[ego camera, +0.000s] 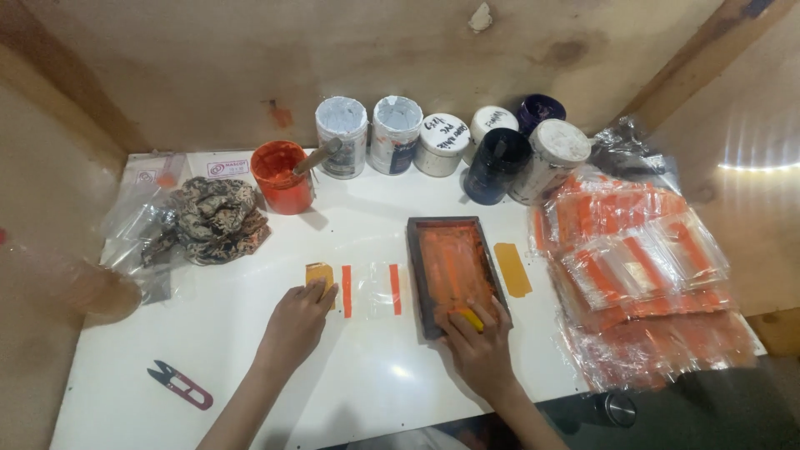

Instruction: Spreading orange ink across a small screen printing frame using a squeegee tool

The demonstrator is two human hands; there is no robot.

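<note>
My left hand [296, 321] rests flat on the white table [250, 367], its fingers pressing a small yellow tag [318, 273] at the left end of a clear plastic strip [372, 290] with two orange bars. My right hand [479, 343] grips a small yellow squeegee [471, 317] at the near edge of a dark wooden screen frame [450, 271] smeared with orange ink. The frame lies just right of the strip. A yellow tag [512, 269] lies to the right of the frame.
An orange paint tub [282, 177] with a stick stands at the back, beside several lidded paint jars [442, 146]. A patterned cloth [218, 218] lies at the left. A pile of printed orange plastic packets [642, 275] fills the right. Thread snips [181, 385] lie near left.
</note>
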